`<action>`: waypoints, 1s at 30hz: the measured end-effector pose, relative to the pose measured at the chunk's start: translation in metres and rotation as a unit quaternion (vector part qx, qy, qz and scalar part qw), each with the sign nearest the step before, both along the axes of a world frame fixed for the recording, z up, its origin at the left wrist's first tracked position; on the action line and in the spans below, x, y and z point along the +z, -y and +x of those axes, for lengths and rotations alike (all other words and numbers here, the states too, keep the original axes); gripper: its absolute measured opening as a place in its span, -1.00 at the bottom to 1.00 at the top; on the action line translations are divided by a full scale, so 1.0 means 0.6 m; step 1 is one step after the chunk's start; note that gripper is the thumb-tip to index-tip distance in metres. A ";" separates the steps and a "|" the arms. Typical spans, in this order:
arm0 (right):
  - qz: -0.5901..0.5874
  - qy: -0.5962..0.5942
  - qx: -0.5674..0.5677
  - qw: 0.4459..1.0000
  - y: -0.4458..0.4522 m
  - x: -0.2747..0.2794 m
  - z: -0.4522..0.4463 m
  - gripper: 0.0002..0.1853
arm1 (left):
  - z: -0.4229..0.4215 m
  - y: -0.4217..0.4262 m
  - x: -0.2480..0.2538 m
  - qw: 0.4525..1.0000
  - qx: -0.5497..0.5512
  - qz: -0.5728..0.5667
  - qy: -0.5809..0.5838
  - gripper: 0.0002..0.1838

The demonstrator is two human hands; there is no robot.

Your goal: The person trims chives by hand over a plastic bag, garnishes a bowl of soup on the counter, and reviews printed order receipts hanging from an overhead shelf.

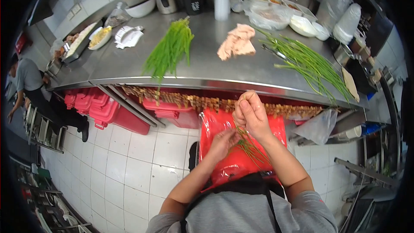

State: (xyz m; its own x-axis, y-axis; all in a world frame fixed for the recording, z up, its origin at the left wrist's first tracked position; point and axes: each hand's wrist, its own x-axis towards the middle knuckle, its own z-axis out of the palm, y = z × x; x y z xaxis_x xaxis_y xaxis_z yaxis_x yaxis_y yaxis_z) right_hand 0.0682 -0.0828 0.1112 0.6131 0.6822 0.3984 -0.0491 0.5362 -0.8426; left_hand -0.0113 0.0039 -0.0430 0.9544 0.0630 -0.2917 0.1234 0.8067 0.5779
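My left hand [224, 143] is closed around the upper end of a small bunch of thin green stems [246, 147], which slants down to the right over a shiny red plastic bag [211, 125]. Just above it, my right hand [251, 114] is curled into a fist near the counter's edge. Whatever lies inside that fist is too small to make out. On the counter beyond are a leafy green bunch [172, 45], a crumpled pink cloth [237, 42] and a long pile of green stalks [308, 64].
The steel counter [129, 58] spans the far side, with bowls [142, 7], a white bottle [222, 3] and plastic-wrapped containers [268, 16] along its back. Red lidded bins [116, 112] stand underneath. At the left, a person [32, 80] in a grey shirt bends forward.
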 end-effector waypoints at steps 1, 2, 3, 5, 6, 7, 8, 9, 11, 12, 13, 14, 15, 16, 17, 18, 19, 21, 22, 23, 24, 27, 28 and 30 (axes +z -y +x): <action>-0.005 -0.001 0.011 1.000 -0.014 0.027 0.002 -0.91 | -0.004 0.002 0.013 0.994 -0.024 0.103 -0.002 -0.71; -0.011 -0.003 0.020 1.000 -0.028 0.053 0.003 -0.91 | -0.012 0.008 0.023 0.978 -0.047 0.204 -0.007 -0.66; -0.037 0.000 0.016 0.999 -0.050 0.082 0.013 -0.89 | -0.008 0.012 -0.032 0.937 -0.020 0.333 0.106 -0.58; -0.045 0.003 0.013 0.999 -0.111 0.128 0.055 -0.82 | -0.025 0.024 -0.034 0.871 0.024 0.470 0.142 -0.62; -0.042 -0.015 0.029 0.999 -0.148 0.143 0.088 -0.80 | -0.035 0.029 -0.039 0.840 0.040 0.519 0.152 -0.66; -0.040 -0.034 0.046 0.998 -0.189 0.152 0.125 -0.77 | -0.045 0.033 -0.049 0.814 0.035 0.556 0.163 -0.68; -0.085 -0.018 0.011 0.996 -0.231 0.162 0.158 -0.63 | -0.055 0.035 -0.061 0.787 0.029 0.592 0.172 -0.71; -0.129 -0.005 -0.024 0.991 -0.264 0.166 0.187 -0.49 | -0.059 0.033 -0.067 0.758 0.023 0.626 0.179 -0.72; -0.287 0.117 -0.166 0.936 -0.307 0.148 0.236 -0.34 | -0.061 0.031 -0.052 0.751 0.041 0.629 0.197 -0.75; -0.359 0.175 -0.234 0.886 -0.323 0.137 0.249 -0.26 | -0.060 0.028 -0.046 0.747 0.051 0.630 0.206 -0.76; -0.347 0.185 -0.230 0.890 -0.331 0.124 0.253 -0.20 | -0.060 0.026 -0.049 0.758 0.045 0.618 0.203 -0.77; -0.336 0.195 -0.226 0.893 -0.336 0.109 0.256 -0.14 | -0.058 0.022 -0.052 0.752 0.048 0.626 0.203 -0.77; -0.329 0.204 -0.222 0.895 -0.336 0.102 0.255 -0.09 | -0.057 0.023 -0.053 0.747 0.051 0.631 0.203 -0.76; -0.298 0.193 -0.224 0.908 -0.337 0.100 0.260 -0.09 | -0.061 0.028 -0.056 0.744 0.050 0.635 0.200 -0.76; -0.270 0.179 -0.227 0.918 -0.337 0.095 0.267 -0.08 | -0.066 0.032 -0.062 0.739 0.066 0.643 0.190 -0.76; -0.243 0.162 -0.235 0.927 -0.330 0.087 0.268 -0.08 | -0.065 0.031 -0.060 0.733 0.077 0.651 0.183 -0.76; -0.235 0.134 -0.255 0.928 -0.312 0.098 0.243 -0.16 | -0.063 0.031 -0.056 0.728 0.086 0.657 0.177 -0.76; -0.150 0.166 -0.202 0.953 -0.260 0.102 0.189 -0.32 | -0.058 0.031 -0.052 0.763 0.117 0.616 0.158 -0.76; -0.105 0.182 -0.172 0.962 -0.235 0.095 0.158 -0.39 | -0.059 0.031 -0.053 0.786 0.125 0.590 0.135 -0.75; -0.070 0.225 -0.152 0.960 -0.200 0.085 0.118 -0.52 | -0.058 0.029 -0.059 0.792 0.140 0.582 0.122 -0.75; -0.032 0.268 -0.128 0.954 -0.162 0.068 0.078 -0.64 | -0.057 0.025 -0.066 0.796 0.157 0.574 0.108 -0.74; -0.122 0.392 -0.107 0.906 -0.060 -0.005 0.010 -0.84 | -0.053 0.016 -0.083 0.811 0.173 0.550 0.099 -0.69; -0.188 0.364 -0.079 0.909 -0.029 -0.052 0.005 -0.87 | -0.050 0.015 -0.088 0.819 0.174 0.538 0.098 -0.68; -0.348 0.299 -0.134 0.878 0.026 -0.148 0.006 -0.90 | -0.049 0.018 -0.083 0.835 0.163 0.518 0.093 -0.68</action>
